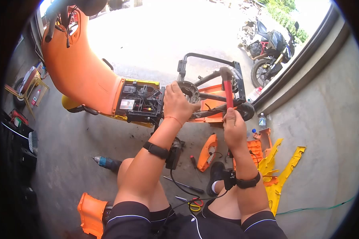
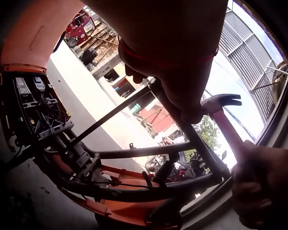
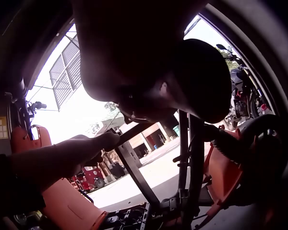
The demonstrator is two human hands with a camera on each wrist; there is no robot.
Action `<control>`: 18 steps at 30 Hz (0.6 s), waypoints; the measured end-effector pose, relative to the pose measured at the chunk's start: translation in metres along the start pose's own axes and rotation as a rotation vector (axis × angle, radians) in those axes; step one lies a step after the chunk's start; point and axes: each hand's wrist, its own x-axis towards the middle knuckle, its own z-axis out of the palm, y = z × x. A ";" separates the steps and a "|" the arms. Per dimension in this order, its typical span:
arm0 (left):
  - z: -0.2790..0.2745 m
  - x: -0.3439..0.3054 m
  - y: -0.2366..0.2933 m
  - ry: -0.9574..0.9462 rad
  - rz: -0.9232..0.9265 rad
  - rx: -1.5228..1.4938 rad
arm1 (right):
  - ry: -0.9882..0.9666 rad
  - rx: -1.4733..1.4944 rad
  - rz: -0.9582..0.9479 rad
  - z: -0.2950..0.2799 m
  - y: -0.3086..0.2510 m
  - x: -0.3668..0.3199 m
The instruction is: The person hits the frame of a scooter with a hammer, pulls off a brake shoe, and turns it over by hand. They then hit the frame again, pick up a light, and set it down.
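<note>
In the head view, the right hand grips a hammer by its red handle, claw head raised over the vehicle's black metal frame. The left hand grips the frame beside a ring-shaped metal part; its exact contact is partly hidden. The left wrist view has the dark left hand against a frame bar, with the hammer head close to it and the right hand round the handle. In the right wrist view, the left hand is at a bar's upper end.
An orange body panel and exposed wiring lie left of the hands. On the floor are a drill, scissors, a screwdriver, and orange and yellow panels. A motorcycle stands at upper right.
</note>
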 end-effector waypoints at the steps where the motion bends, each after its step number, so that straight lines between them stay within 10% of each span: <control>1: -0.002 0.000 0.000 -0.007 0.010 -0.016 | -0.005 -0.004 -0.004 -0.004 -0.004 0.000; 5: -0.002 -0.001 -0.002 0.023 0.057 -0.054 | -0.014 0.225 0.020 -0.012 0.005 -0.002; 11: -0.023 -0.015 -0.003 0.198 0.708 -0.330 | -0.133 0.539 0.351 -0.016 0.005 -0.002; 18: -0.039 -0.031 -0.009 0.078 0.754 -0.501 | -0.152 0.852 0.272 -0.017 -0.012 -0.012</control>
